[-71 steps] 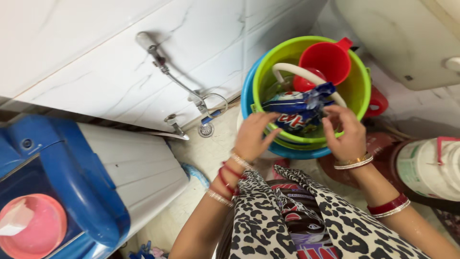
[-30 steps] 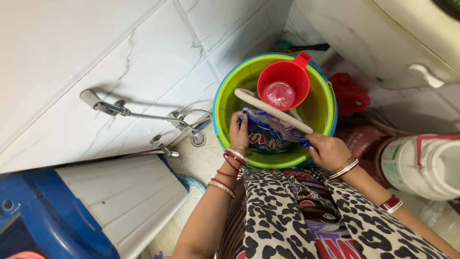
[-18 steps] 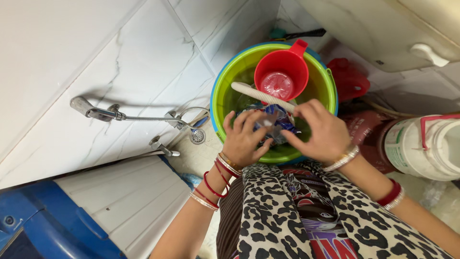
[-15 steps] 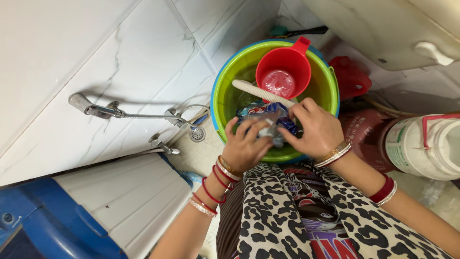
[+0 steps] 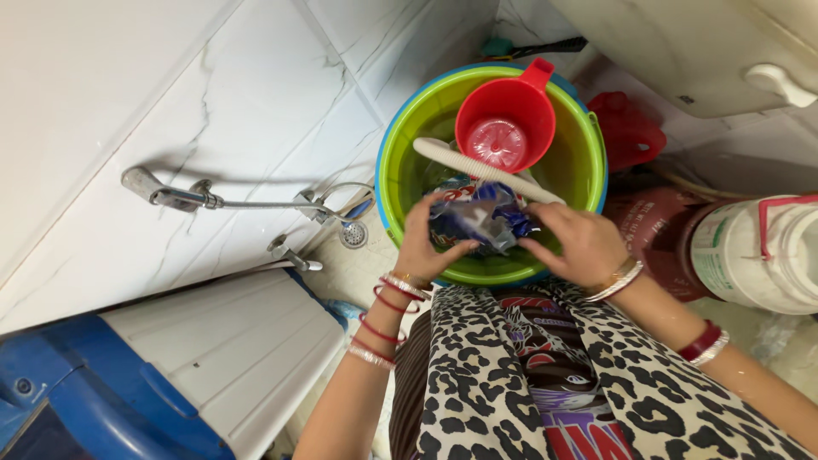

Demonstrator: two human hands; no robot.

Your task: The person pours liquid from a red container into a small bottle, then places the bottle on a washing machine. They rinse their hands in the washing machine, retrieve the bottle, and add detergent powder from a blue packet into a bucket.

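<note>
Since half a second ago the blue packet (image 5: 477, 220) has spread out from a crumpled wad; left hand (image 5: 423, 243) and right hand (image 5: 579, 243) now grip its two ends over the green bucket (image 5: 400, 170). The bucket holds a red mug (image 5: 505, 119) and a white hose (image 5: 464, 166); whether anything has left the packet cannot be told.

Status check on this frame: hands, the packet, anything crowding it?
Left hand and right hand both grip the blue packet, crumpled, above the green bucket. White hose and red mug sit close behind.
</note>
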